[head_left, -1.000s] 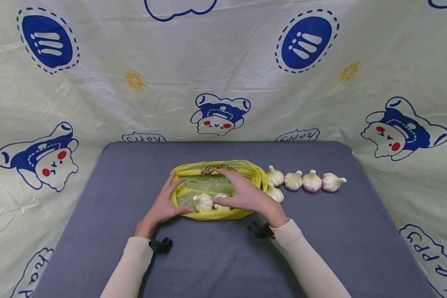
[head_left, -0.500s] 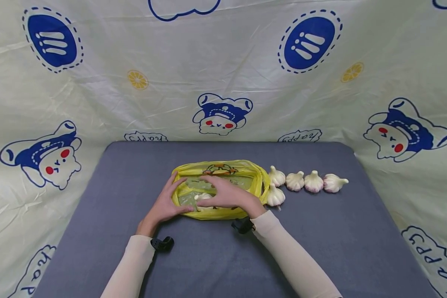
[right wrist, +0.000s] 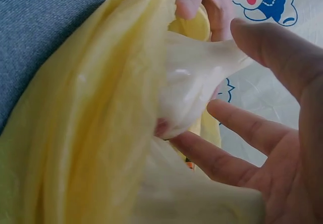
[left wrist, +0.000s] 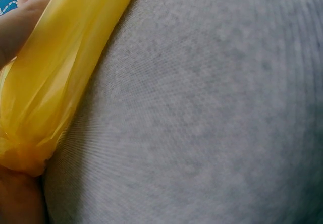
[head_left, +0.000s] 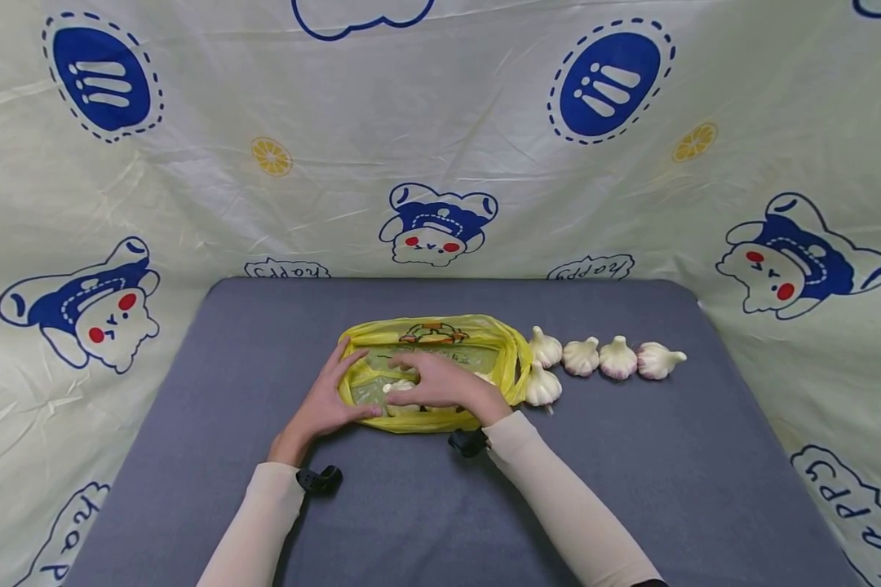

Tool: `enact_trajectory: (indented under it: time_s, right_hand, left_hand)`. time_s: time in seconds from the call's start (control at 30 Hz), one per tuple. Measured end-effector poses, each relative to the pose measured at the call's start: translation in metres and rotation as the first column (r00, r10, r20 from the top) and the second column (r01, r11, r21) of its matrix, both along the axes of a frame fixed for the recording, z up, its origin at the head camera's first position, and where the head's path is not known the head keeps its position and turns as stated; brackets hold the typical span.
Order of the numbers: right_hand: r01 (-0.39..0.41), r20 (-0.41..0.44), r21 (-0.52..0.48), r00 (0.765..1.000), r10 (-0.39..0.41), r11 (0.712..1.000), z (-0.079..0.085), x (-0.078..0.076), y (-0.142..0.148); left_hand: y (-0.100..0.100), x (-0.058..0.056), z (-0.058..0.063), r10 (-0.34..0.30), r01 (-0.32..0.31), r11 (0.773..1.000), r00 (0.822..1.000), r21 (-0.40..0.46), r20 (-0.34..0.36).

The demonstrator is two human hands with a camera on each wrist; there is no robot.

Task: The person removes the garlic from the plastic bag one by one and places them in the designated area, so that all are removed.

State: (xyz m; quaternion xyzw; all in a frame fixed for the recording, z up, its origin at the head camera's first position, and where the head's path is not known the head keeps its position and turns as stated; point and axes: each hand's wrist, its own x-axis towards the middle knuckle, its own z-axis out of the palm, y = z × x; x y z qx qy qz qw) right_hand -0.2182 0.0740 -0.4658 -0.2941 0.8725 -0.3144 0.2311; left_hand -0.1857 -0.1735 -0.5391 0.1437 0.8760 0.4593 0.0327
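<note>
In the head view, a yellow plastic bag (head_left: pixel 422 423) lies with its mouth spread wide. My left hand (head_left: pixel 326 398) holds the bag's left end, thumb over the front rim and fingers along the side. My right hand (head_left: pixel 440 381) reaches into the mouth, over the garlic inside. The right wrist view shows a garlic bulb (right wrist: pixel 189 80) at the bag's edge, between thumb and fingers. The thumb tip meets its stem and one fingertip lies at its root end; the fingers are fairly straight. Another pale bulb (right wrist: pixel 197 199) sits below, partly behind the bag.
Beside the bag's right end lie two garlic bulbs, a rear one (head_left: pixel 546 348) and a front one (head_left: pixel 542 386). Several more, such as the end bulb (head_left: pixel 657 360), continue the row rightward. A grey cloth (head_left: pixel 382 522) covers the table; a printed sheet (head_left: pixel 338 106) hangs behind.
My right hand has moved left inside the bag, from the right bulb to the left one, and its index finger now bends more. The left hand keeps its place on the bag.
</note>
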Motion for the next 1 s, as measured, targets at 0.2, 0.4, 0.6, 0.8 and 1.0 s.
enact_trajectory:
  time_s: [0.2,0.4,0.6,0.8,1.0]
  right_hand:
    - [-0.014,-0.023,0.01,1.0,0.014,1.0,-0.0061,-0.0016,-0.0007]
    - [-0.028,-0.04,-0.005,0.999,0.028,1.0,-0.008,-0.0019,-0.0017]
    - [-0.035,-0.042,-0.004,0.999,0.035,0.999,-0.0073,-0.0017,-0.0025]
    - [-0.038,-0.038,0.009,0.999,0.038,0.999,-0.0069,-0.0015,-0.003]
    - [-0.022,-0.025,0.006,0.999,0.022,1.0,-0.0057,-0.0021,-0.0033]
  left_hand:
    - [-0.0001,0.0003,-0.0002,-0.001,0.001,1.0,1.0,-0.003,-0.003]
    - [-0.0003,0.0,-0.0004,0.0,0.0,1.0,1.0,-0.006,-0.005]
    - [-0.0002,0.0,-0.0005,0.001,-0.002,1.0,1.0,-0.005,-0.009]
    - [-0.0008,0.0005,-0.001,0.002,-0.002,1.0,1.0,-0.002,-0.005]
    - [-0.0011,0.0002,-0.0014,0.0,0.0,1.0,1.0,0.003,-0.011]
